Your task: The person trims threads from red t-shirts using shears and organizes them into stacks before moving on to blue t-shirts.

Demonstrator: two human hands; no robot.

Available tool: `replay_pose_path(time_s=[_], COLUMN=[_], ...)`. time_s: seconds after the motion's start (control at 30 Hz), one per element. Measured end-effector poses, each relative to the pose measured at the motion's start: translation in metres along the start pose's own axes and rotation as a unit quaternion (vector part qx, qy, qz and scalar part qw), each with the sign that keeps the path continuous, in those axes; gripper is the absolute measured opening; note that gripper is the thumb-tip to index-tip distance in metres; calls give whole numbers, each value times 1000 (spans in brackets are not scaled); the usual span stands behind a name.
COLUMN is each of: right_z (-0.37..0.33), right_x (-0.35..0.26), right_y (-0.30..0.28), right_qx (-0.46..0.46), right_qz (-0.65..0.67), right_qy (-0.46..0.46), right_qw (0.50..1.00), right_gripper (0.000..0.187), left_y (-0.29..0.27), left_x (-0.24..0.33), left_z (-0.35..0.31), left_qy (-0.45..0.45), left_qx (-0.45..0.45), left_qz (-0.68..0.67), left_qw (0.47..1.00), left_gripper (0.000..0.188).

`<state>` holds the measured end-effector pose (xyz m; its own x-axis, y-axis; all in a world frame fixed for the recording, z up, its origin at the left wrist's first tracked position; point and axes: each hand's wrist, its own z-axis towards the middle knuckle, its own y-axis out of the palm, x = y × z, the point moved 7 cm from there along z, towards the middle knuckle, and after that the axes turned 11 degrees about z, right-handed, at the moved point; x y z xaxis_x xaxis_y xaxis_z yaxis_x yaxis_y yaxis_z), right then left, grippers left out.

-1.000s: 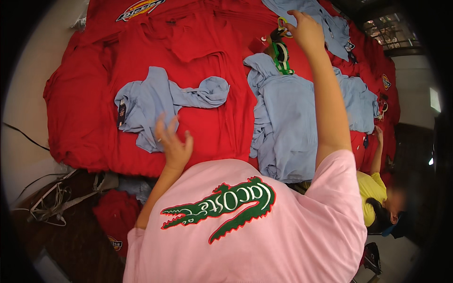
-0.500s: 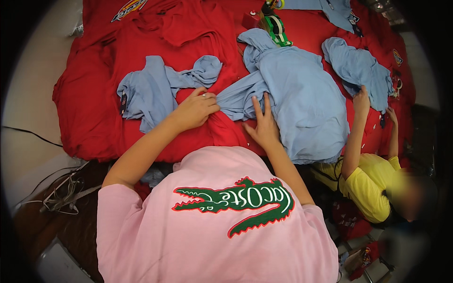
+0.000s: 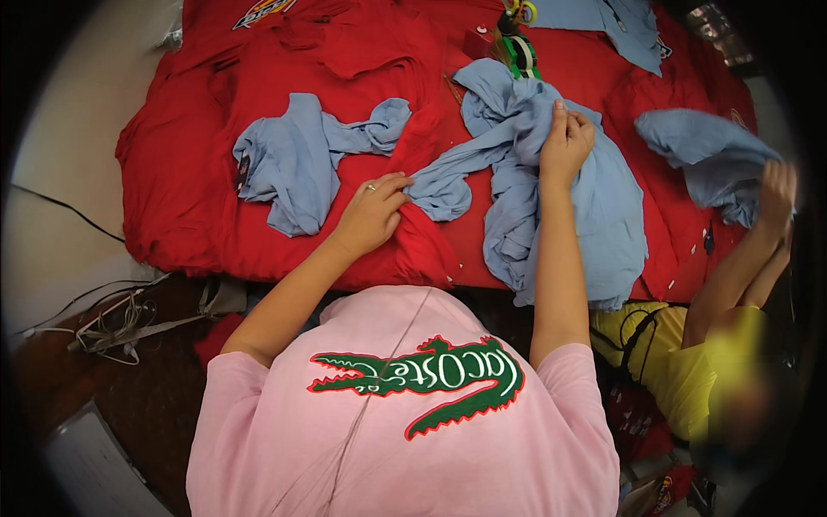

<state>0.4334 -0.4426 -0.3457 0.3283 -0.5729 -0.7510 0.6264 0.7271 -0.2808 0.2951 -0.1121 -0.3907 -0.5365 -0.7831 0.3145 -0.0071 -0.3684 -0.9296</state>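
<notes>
A crumpled light blue shirt [image 3: 594, 215] lies in front of me, bunched and folded over itself. My left hand [image 3: 376, 210], with a ring on one finger, is closed on the tip of the narrow part that stretches out to the left. My right hand [image 3: 566, 145] pinches a gathered fold of the same shirt higher up on its body. Left of my hands, a smaller crumpled light blue garment [image 3: 297, 168] with a dark label rests on red cloth, untouched.
Red garments [image 3: 185, 185] cover the table. At the back stand a green tape dispenser [image 3: 522, 57] and a small red box [image 3: 478, 41]. On the right, a person in yellow handles another light blue garment [image 3: 702, 146]. Tangled cables [image 3: 112, 323] lie at lower left.
My right hand has moved up and right, drawing up a fold of the shirt. My left hand stays at the shirt's end. The co-worker's garment has been lifted and swung right.
</notes>
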Motion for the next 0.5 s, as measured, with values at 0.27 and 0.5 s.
replay_pose_path(time_s=[0.27,0.5], right_z=[-51,-30], right_x=[4,44], right_y=[184,190], right_qx=[-428,-274], right_qz=[18,-163], right_qy=[-11,-79], right_qw=[904,944], right_gripper=[26,69], left_y=[81,88], left_x=[120,145], left_z=[40,-14], left_qy=[73,62], left_qx=[-206,-358], left_qz=[-2,-323], left_qw=[976,874], left_gripper=[39,33])
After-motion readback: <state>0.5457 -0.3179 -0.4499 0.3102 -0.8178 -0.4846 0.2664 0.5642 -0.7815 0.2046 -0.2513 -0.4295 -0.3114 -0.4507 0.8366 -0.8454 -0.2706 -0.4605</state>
